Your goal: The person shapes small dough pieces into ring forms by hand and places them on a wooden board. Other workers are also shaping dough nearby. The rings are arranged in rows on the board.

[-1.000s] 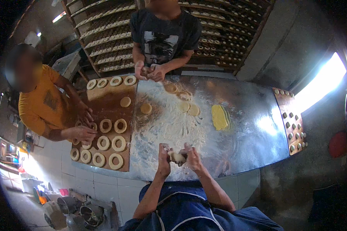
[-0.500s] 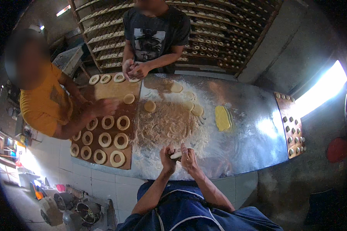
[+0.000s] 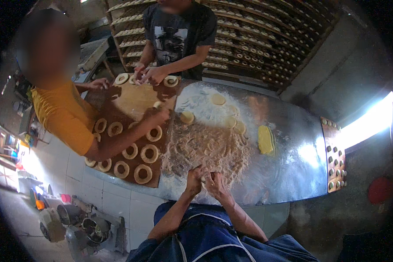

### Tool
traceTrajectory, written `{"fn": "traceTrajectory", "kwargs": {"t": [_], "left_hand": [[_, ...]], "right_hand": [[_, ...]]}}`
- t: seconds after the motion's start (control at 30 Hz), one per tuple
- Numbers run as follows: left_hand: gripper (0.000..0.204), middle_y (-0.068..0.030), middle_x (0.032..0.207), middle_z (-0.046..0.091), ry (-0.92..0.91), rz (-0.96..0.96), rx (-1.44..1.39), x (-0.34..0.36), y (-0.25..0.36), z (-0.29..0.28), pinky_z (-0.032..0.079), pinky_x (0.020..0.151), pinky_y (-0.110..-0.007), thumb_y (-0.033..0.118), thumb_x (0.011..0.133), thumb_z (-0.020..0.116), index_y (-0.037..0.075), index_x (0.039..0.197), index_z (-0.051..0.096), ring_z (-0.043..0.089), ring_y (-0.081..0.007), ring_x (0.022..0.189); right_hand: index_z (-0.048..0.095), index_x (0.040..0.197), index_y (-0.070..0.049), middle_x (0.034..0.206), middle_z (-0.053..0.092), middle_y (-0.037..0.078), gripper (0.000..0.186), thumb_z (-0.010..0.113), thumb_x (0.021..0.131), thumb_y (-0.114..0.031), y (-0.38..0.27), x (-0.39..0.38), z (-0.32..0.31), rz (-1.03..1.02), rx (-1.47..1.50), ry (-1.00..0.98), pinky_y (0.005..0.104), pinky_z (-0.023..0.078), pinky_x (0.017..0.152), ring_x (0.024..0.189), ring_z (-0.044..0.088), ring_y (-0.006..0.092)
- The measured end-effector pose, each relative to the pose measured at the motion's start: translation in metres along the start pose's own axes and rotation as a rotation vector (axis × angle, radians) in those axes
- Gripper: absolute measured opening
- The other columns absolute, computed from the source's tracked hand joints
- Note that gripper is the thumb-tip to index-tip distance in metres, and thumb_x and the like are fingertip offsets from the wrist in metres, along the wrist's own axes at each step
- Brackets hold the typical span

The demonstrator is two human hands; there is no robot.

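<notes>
My left hand [image 3: 194, 180] and my right hand [image 3: 215, 185] meet above the near edge of the floured table, both closed round a small piece of pale dough [image 3: 203, 179]. Fingers cover most of it, so its shape is hard to make out. Just beyond them lies a spread of loose flour [image 3: 201, 150]. Several flat dough rounds [image 3: 187, 117] rest farther back on the flour. On my left, a wooden board [image 3: 133, 99] carries rows of dough rings [image 3: 143, 174].
A co-worker in a yellow shirt [image 3: 65, 115] reaches across the board. Opposite me another person in a dark shirt [image 3: 179, 39] handles dough. A yellow slab [image 3: 265, 139] lies right of the flour. Filled racks [image 3: 257, 39] stand behind; a second board [image 3: 336, 155] sits far right.
The yellow-shirted co-worker has leaned in, one arm now reaching farther right over the board. My hands have closed further round the dough, hiding more of it. The view has shifted slightly.
</notes>
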State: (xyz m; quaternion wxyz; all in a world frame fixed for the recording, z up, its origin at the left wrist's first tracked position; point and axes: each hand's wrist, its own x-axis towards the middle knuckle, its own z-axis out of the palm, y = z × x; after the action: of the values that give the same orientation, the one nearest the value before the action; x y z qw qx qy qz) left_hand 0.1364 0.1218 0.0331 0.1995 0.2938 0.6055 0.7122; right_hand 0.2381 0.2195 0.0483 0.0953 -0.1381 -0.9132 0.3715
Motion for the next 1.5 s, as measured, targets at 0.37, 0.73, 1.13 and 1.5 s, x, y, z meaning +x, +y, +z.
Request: {"fn": "traceTrajectory", "kwargs": {"t": [0.37,0.73,1.13,1.5], "left_hand": [[0.05,-0.0127,0.073,0.053,0.235,-0.342,-0.98,-0.02,-0.004,-0.047,0.042,0.056,-0.042,0.052,0.097,0.036,0.007,0.078,0.048,0.059,-0.0297,0.065],[0.042,-0.005,0.065,0.051,0.143,-0.057,-0.017,-0.002,0.011,-0.078,0.038,0.049,-0.034,0.047,0.092,0.049,0.009,0.076,0.045,0.055,-0.0237,0.057],[0.051,-0.005,0.069,0.052,0.51,-0.278,-0.311,0.093,0.023,-0.161,0.043,0.054,-0.036,0.054,0.097,0.035,0.006,0.087,0.05,0.051,-0.0192,0.059],[0.021,-0.0232,0.088,0.061,0.233,-0.015,0.973,0.258,-0.002,-0.257,0.046,0.08,-0.05,0.02,0.086,0.063,0.001,0.092,0.059,0.058,-0.0415,0.084]], "right_hand": [[0.038,0.141,-0.002,0.092,0.055,0.017,0.072,0.065,0.075,0.003,0.002,0.005,0.054,-0.529,-0.087,0.221,0.0435,0.047,0.062,0.075,0.057,0.0333],[0.045,0.135,-0.003,0.091,0.054,0.015,0.063,0.064,0.075,0.0,-0.057,0.035,0.038,-0.387,-0.193,0.178,0.0436,0.047,0.069,0.08,0.055,0.0336],[0.055,0.118,-0.002,0.1,0.057,0.016,0.04,0.064,0.086,-0.026,-0.081,0.185,0.062,-0.257,0.923,-0.004,0.0427,0.048,0.07,0.089,0.06,0.0281],[0.052,0.126,0.003,0.119,0.056,0.029,0.065,0.066,0.083,-0.044,-0.041,0.315,0.061,0.431,-0.098,0.022,0.0551,0.041,0.098,0.116,0.053,0.0403]]}}
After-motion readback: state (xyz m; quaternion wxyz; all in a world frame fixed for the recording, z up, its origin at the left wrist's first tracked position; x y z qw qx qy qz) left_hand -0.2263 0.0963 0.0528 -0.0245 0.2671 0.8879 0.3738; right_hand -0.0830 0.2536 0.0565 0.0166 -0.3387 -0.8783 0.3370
